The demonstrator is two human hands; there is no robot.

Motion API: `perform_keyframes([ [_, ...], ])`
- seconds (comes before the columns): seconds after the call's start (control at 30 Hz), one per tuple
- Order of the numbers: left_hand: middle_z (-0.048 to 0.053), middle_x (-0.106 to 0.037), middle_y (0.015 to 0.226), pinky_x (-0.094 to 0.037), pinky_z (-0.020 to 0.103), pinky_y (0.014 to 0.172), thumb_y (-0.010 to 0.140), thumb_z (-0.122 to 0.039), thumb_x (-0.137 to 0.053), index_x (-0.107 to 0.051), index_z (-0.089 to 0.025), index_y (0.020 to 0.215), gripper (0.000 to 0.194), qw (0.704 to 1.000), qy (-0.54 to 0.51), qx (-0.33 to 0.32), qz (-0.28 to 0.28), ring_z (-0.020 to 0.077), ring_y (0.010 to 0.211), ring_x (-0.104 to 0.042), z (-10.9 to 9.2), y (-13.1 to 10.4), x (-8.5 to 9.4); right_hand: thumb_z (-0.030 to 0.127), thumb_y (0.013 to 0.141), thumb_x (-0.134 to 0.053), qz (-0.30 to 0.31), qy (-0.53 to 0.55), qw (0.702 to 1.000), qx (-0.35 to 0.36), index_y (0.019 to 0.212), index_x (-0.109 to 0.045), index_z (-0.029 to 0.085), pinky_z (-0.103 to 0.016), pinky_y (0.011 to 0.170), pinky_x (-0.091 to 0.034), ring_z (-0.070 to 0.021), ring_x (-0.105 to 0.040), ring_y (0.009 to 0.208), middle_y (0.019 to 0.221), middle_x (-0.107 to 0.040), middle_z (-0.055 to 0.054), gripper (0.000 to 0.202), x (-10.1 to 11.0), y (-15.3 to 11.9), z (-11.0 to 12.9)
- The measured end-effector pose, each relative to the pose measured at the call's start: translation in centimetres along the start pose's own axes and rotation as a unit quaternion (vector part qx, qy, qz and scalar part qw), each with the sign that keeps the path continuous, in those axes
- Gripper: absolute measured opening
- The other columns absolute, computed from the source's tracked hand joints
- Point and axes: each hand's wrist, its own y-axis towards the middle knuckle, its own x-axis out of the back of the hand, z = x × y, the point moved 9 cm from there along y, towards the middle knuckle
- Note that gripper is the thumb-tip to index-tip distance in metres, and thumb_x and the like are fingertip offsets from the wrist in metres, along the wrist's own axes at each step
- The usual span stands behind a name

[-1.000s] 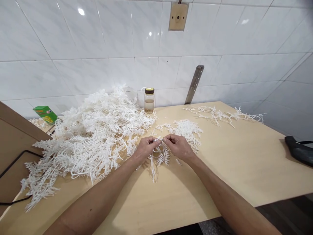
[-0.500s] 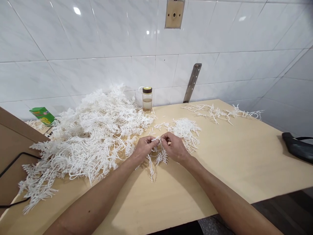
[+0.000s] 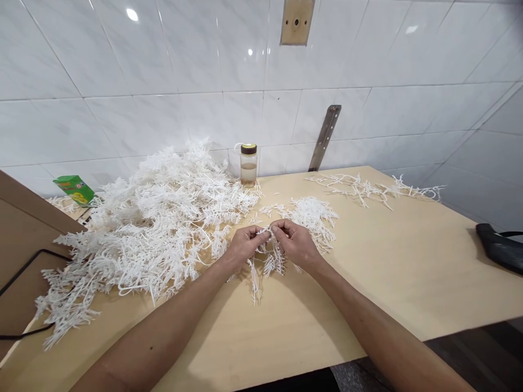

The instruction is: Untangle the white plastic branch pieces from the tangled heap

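Note:
My left hand [image 3: 247,244] is closed in a pinch on a white branched plastic sprig [image 3: 274,262], whose thin twigs hang below the fingers. Thumb and forefinger of my right hand [image 3: 295,241] are pinched on the same sprig, with the fingertips of both hands almost touching. Just behind my right hand lies a small heap of short white plastic pieces [image 3: 314,213]. To the left of my left hand spreads a large, tangled pile of white branched plastic sprigs [image 3: 163,212].
Bare white stems [image 3: 368,190] lie at the table's [image 3: 392,261] back right. A lidded bottle [image 3: 248,166] with liquid stands by the tiled wall. A green box [image 3: 75,189] and a brown board [image 3: 28,228] are at left, a black object [image 3: 498,247] at the right edge.
The right hand's fingertips have come closer to the left hand's, now pinching the sprig beside them. The whole view has shifted slightly.

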Motion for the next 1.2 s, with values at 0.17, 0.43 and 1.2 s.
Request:
perform_keyframes([
  [0.17, -0.002, -0.056, 0.06, -0.035, 0.022, 0.053, 0.071, -0.047, -0.072, -0.066, -0.014, 0.07, 0.034, 0.99, 0.091, -0.073, -0.083, 0.0092, 0.055, -0.045, -0.3, 0.2, 1.2, 0.025, 0.09, -0.051, -0.022, -0.155, 0.98, 0.123, 0.081, -0.057, 0.019, -0.028, 0.062, -0.042, -0.0151, -0.053, 0.068, 0.079, -0.06, -0.004, 0.012, 0.3, -0.1, 1.7],
  [0.43, -0.001, -0.059, 0.065, -0.038, 0.024, 0.059, 0.074, -0.042, -0.068, -0.068, -0.014, 0.074, 0.028, 0.989, 0.108, -0.077, -0.069, 0.0112, 0.059, -0.049, -0.3, 0.3, 1.1, 0.019, 0.092, -0.048, 0.046, -0.231, 0.962, 0.139, 0.087, -0.056, 0.019, -0.027, 0.063, -0.04, -0.0146, -0.056, 0.069, 0.087, -0.062, -0.005, 0.009, -0.3, -0.2, 1.6],
  [1.2, -0.002, -0.055, 0.056, -0.035, 0.021, 0.047, 0.07, -0.04, -0.071, -0.059, -0.015, 0.065, 0.028, 0.996, 0.085, -0.005, -0.039, 0.0094, 0.05, -0.046, 0.5, 0.5, 0.6, 0.015, 0.083, -0.047, -0.074, -0.357, 0.931, 0.022, 0.076, -0.049, 0.019, -0.028, 0.055, -0.031, -0.0154, -0.047, 0.059, 0.077, -0.058, -0.005, 0.009, 0.6, 0.3, 0.0],
])
